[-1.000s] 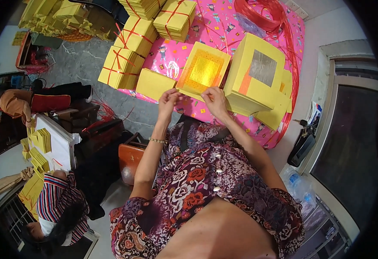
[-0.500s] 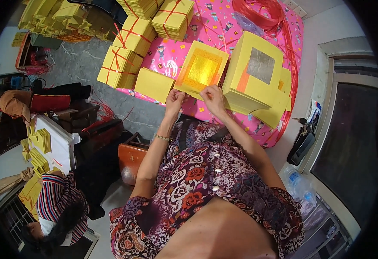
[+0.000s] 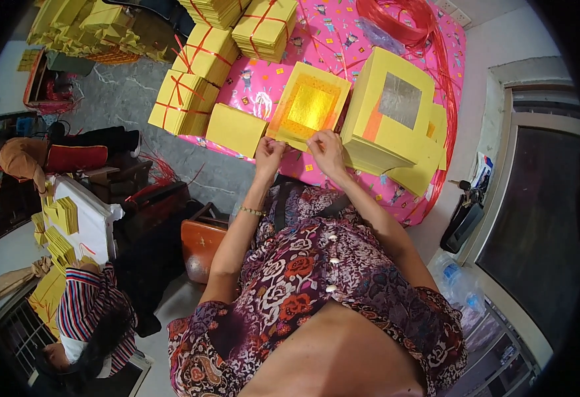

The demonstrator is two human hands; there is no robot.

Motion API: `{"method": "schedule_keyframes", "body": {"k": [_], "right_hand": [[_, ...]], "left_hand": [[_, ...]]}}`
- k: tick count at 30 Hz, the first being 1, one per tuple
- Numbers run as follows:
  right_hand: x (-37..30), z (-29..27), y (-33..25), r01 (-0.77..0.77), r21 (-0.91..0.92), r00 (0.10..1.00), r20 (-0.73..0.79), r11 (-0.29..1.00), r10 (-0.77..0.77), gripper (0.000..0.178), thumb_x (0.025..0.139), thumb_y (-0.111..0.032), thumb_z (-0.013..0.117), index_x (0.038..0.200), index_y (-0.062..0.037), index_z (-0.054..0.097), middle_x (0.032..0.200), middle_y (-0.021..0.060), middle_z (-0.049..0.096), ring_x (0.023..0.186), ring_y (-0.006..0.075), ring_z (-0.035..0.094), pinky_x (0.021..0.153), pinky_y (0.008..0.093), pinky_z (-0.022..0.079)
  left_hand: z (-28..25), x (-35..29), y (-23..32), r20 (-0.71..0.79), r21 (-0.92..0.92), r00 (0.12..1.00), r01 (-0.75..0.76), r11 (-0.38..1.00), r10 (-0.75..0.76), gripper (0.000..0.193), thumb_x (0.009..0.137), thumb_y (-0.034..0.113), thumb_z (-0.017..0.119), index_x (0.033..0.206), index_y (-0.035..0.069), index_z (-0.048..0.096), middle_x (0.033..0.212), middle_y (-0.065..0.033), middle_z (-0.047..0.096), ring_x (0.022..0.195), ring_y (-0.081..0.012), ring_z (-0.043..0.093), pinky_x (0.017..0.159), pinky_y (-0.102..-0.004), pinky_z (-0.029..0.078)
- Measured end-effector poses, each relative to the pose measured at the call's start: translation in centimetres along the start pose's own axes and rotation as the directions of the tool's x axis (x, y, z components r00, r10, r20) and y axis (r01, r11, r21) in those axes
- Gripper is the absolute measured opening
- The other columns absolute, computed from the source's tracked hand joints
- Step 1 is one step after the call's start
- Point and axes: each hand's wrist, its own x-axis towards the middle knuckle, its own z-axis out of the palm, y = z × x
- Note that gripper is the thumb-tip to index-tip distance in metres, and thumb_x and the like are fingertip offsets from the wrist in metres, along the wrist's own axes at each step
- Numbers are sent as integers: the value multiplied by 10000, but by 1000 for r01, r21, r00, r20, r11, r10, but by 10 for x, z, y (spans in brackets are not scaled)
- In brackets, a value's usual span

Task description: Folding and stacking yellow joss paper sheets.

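A yellow paper sheet (image 3: 288, 77) with an orange printed border and a shiny gold foil square (image 3: 310, 107) lies in front of me on the pink patterned table cover (image 3: 263, 69). My left hand (image 3: 269, 153) pinches its near left corner with bent fingers. At the near right part of that sheet, my right hand (image 3: 327, 152) is closed on the edge, thumb and fingers together. Just left of the sheet is a plain yellow paper stack (image 3: 237, 130). Close on the right stands a tall yellow paper stack (image 3: 382, 142), topped with a silver square and an orange strip.
Yellow bundles tied with red string (image 3: 185, 102) stand at the far left of the table. A coil of red plastic string (image 3: 396, 20) lies at the back right. To the left, a person in a striped top (image 3: 94, 308) sits near a white table (image 3: 91, 221) holding yellow paper bundles.
My hands hold nearly the same place on the sheet, with only a tiny shift of the left wrist. The person in stripes has moved an arm and head slightly.
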Motion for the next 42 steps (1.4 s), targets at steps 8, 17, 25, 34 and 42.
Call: {"method": "schedule_keyframes", "body": {"k": [8, 17, 25, 34, 42], "right_hand": [[0, -8, -23, 291, -231, 951, -36, 928, -307, 110, 796, -147, 653, 841, -62, 601, 857, 79, 553, 858, 283, 511, 743, 401, 418], [7, -31, -64, 420, -257, 882, -111, 870, -458, 618, 812, -175, 674, 1343, -32, 394, 1366, 210, 345, 1289, 376, 340, 1060, 457, 320], [11, -25, -62, 116, 219, 984, -155, 969, -83, 881, 811, -335, 714, 1418, 27, 188, 1385, 244, 318, 1312, 355, 320, 1073, 430, 289], [12, -50, -76, -288, 880, 933, 347, 377, -98, 865, 836, -424, 676, 1420, 29, 226, 1363, 170, 382, 1273, 231, 374, 1049, 350, 327], [6, -71, -88, -319, 855, 939, 344, 409, 12, 634, 786, -253, 721, 1293, -7, 429, 1151, 86, 565, 1054, 171, 554, 921, 318, 448]], "left_hand": [[21, -16, 47, 291, 885, 647, -462, 59, 705, 576, 698, 44, 679, 1245, 84, 503, 1308, -180, 419, 1199, -396, 398, 1020, -480, 299], [23, 15, 71, 480, 704, 630, -691, 161, 610, 310, 767, -22, 589, 1056, 78, 639, 948, -88, 653, 932, -229, 620, 865, -344, 458], [2, -11, 125, 252, 158, 944, -256, 954, 212, 294, 890, 48, 578, 1178, -4, 556, 1012, -86, 658, 872, -126, 632, 777, -253, 506], [17, -45, 140, 530, -220, 829, -68, 973, 177, 418, 877, 71, 602, 1275, -4, 493, 1143, -84, 633, 999, -127, 605, 880, -262, 468], [36, -55, 129, 359, 284, 918, -280, 917, 169, 378, 908, 118, 584, 1253, -2, 487, 1061, -53, 609, 947, -108, 564, 858, -260, 442]]}}
